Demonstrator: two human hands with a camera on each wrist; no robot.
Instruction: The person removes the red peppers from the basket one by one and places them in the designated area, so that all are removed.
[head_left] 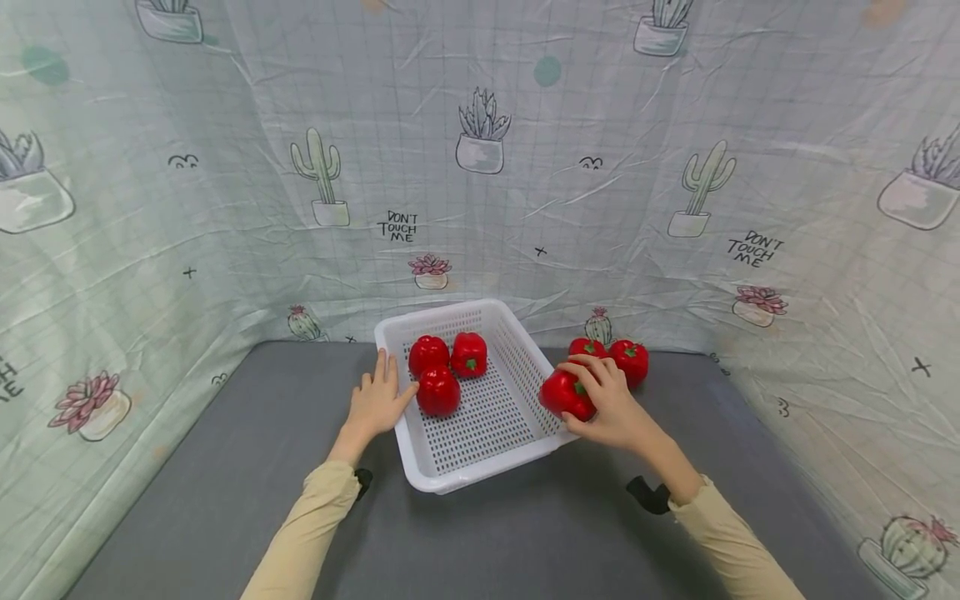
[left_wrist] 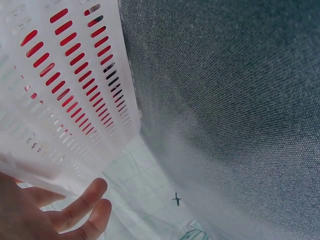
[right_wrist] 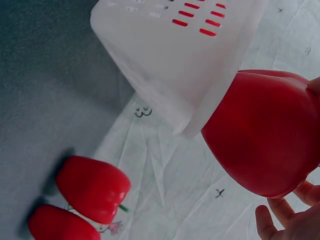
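While the right hand (head_left: 611,408) is clamped on a red bell pepper (head_left: 561,395) at the right edge of the white basket (head_left: 487,468), the left hand (head_left: 375,402), fingers apart, touches its left edge; three more peppers (head_left: 438,393) lie inside toward its far left corner, two others (head_left: 628,362) near the tabletop's (head_left: 525,542) far edge.

left grip (head_left: 375,406): loosely spread | right grip (head_left: 611,408): curled, holding | forearms (head_left: 306,525): extended forward, well apart

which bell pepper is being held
The glossy red bell pepper gripped by the right hand; three others sit in the white plastic basket, two outside.
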